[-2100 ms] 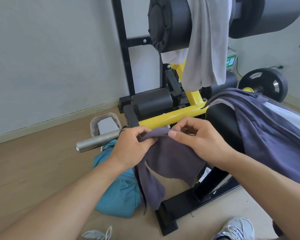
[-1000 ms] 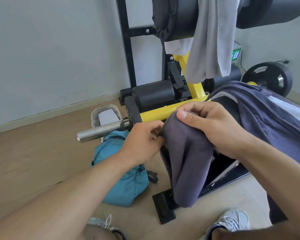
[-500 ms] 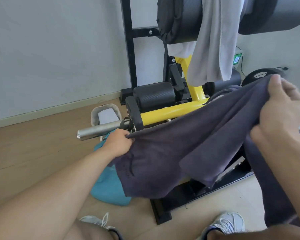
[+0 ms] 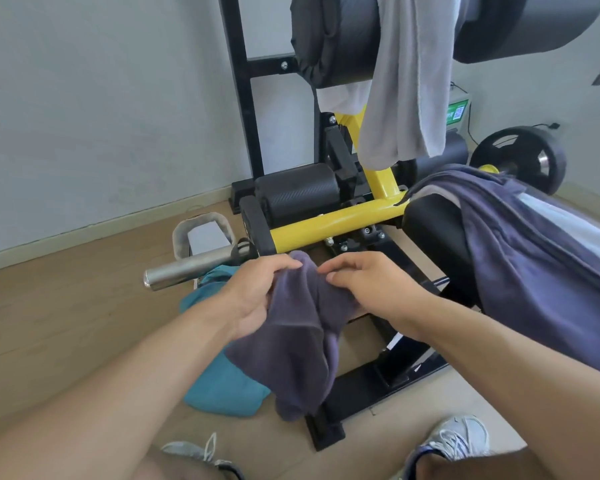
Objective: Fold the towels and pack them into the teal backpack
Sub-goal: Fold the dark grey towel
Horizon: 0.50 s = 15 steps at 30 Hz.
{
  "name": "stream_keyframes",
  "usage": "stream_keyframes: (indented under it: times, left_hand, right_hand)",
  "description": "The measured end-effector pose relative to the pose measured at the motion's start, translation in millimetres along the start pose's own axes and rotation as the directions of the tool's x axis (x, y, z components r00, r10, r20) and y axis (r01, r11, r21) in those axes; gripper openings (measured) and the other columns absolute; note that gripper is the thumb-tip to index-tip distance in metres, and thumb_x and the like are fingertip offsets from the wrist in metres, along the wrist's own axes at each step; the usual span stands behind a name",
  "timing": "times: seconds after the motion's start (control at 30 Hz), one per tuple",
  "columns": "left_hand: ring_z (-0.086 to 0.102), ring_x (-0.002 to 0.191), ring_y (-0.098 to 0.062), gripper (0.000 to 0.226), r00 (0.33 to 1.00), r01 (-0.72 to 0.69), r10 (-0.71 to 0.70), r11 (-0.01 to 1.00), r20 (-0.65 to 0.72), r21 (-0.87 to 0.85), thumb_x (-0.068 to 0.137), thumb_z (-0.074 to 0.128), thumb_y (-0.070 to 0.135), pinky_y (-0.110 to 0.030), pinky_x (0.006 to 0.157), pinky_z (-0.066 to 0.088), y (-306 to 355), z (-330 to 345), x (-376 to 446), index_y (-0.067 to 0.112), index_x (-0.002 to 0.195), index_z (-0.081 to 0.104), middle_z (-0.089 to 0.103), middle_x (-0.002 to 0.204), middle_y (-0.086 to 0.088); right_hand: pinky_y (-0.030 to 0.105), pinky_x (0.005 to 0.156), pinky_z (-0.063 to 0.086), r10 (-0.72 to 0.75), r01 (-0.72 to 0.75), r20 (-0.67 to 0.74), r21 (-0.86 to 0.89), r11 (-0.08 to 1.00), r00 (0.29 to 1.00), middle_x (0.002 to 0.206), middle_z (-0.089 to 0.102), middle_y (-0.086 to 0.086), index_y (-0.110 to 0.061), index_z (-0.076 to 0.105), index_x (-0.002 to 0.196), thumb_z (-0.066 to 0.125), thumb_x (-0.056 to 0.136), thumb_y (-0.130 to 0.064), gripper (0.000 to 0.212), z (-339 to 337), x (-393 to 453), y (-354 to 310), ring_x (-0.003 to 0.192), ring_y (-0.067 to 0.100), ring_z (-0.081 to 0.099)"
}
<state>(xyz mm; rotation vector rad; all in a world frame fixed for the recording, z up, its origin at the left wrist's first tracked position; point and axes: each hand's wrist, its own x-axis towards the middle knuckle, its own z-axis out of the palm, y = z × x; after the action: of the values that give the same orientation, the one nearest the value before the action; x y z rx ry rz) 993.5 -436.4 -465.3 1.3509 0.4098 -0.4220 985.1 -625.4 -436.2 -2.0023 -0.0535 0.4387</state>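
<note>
A: Where are the hands, and what do they hold?

B: Both are in front of the body, close together; the left hand (image 4: 253,299) grips the dark purple towel (image 4: 302,344) with curled fingers at its upper left edge; the right hand (image 4: 371,285) has its fingers curled down on the towel's upper right part, and it seems to pinch the cloth there; the towel is bunched between them and its lower part hangs down freely.

A: And the teal backpack?

B: The teal backpack (image 4: 219,386) lies on the wooden floor (image 4: 66,313), below the left forearm and partly behind the hanging towel; I cannot tell if it is open.

A: Are there other towels?

B: Yes; a grey towel (image 4: 409,81) hangs over the black roller pad (image 4: 336,39) at the top of the exercise machine; another purple cloth (image 4: 534,258) is draped over the black pad on the right side, with a light stripe along it.

A: What else stands near?

B: The yellow bar (image 4: 336,221) of the machine runs just behind the hands; a steel sleeve (image 4: 191,268) sticks out to the left, above the backpack; a black weight plate (image 4: 523,161) is at the far right near the wall; two sport shoes are visible at the bottom edge, the right shoe (image 4: 458,438) more clear.
</note>
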Motion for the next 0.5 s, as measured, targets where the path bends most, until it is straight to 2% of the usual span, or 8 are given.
stream_keyframes:
  times: [0.03,0.07,0.1,0.17,0.23,0.33,0.43,0.5]
  left_hand:
    - [0.066,0.104,-0.026,0.036,0.998,-0.017,0.019,0.999,0.056,-0.028,0.082,0.070,0.017,-0.038,0.095,0.050,1,-4,0,-0.001,0.112,0.073,0.070,0.112,-0.021]
    - [0.064,0.106,-0.025,0.033,0.991,-0.053,0.059,0.997,0.118,-0.049,0.086,0.065,0.011,-0.036,0.095,0.050,3,-5,0,-0.003,0.116,0.070,0.069,0.113,-0.019]
    - [0.064,0.105,-0.023,0.028,0.978,-0.096,0.108,0.993,0.181,-0.074,0.088,0.060,0.002,-0.032,0.091,0.051,5,-6,-1,-0.001,0.114,0.069,0.068,0.111,-0.017]
    - [0.068,0.099,-0.019,0.037,0.944,-0.173,0.192,0.980,0.269,-0.094,0.084,0.057,-0.011,-0.026,0.081,0.056,7,-8,-4,0.005,0.116,0.068,0.071,0.107,-0.011]
    - [0.072,0.099,-0.017,0.052,0.921,-0.239,0.245,0.969,0.303,-0.058,0.084,0.055,-0.021,-0.024,0.076,0.059,6,-6,-7,0.009,0.126,0.064,0.073,0.110,-0.009]
    - [0.073,0.104,-0.018,0.061,0.906,-0.313,0.304,0.950,0.296,-0.017,0.088,0.054,-0.025,-0.025,0.079,0.060,0,0,-7,0.012,0.136,0.061,0.074,0.119,-0.008]
    - [0.074,0.102,-0.020,0.049,0.914,-0.335,0.345,0.938,0.214,-0.083,0.088,0.060,-0.018,-0.026,0.080,0.061,0,5,-5,0.007,0.130,0.066,0.076,0.115,-0.011]
    - [0.075,0.098,-0.021,0.038,0.927,-0.334,0.352,0.932,0.130,-0.137,0.083,0.070,-0.008,-0.025,0.079,0.061,2,7,-6,0.002,0.120,0.071,0.077,0.110,-0.015]
  right_hand:
    - [0.046,0.080,0.064,0.038,-0.039,0.014,0.105,0.994,0.999,0.102,0.076,0.012,-0.020,0.073,0.114,0.045,0.102,-0.007,0.033,-3,-1,-3,0.092,0.030,0.075]
    - [0.045,0.077,0.065,0.073,-0.081,0.043,0.213,0.974,0.996,0.103,0.075,0.017,-0.016,0.070,0.119,0.040,0.101,-0.001,0.039,-6,-1,-5,0.090,0.033,0.076]
    - [0.044,0.076,0.065,0.085,-0.101,0.067,0.302,0.948,0.994,0.103,0.076,0.019,-0.013,0.067,0.123,0.036,0.099,0.003,0.042,-10,0,-6,0.088,0.033,0.077]
    - [0.042,0.078,0.065,0.022,-0.048,0.073,0.365,0.930,0.997,0.102,0.078,0.016,-0.010,0.062,0.129,0.041,0.098,0.008,0.042,-14,4,-5,0.092,0.031,0.077]
    - [0.044,0.086,0.063,-0.097,0.092,0.014,0.213,0.973,0.995,0.102,0.079,0.005,-0.012,0.062,0.130,0.058,0.092,0.009,0.044,-12,7,1,0.098,0.024,0.076]
    - [0.040,0.083,0.063,-0.194,0.187,-0.109,-0.074,0.980,0.975,0.097,0.079,-0.010,-0.023,0.067,0.123,0.075,0.086,-0.011,0.039,-10,8,5,0.089,0.010,0.075]
    - [0.035,0.080,0.062,-0.249,0.186,-0.232,-0.263,0.947,0.940,0.089,0.076,-0.017,-0.034,0.071,0.105,0.075,0.085,-0.041,0.022,-10,8,0,0.086,0.002,0.071]
    - [0.041,0.077,0.061,-0.242,0.147,-0.269,-0.329,0.933,0.932,0.079,0.074,-0.016,-0.034,0.072,0.089,0.068,0.077,-0.061,0.030,-11,8,-3,0.080,0.004,0.070]
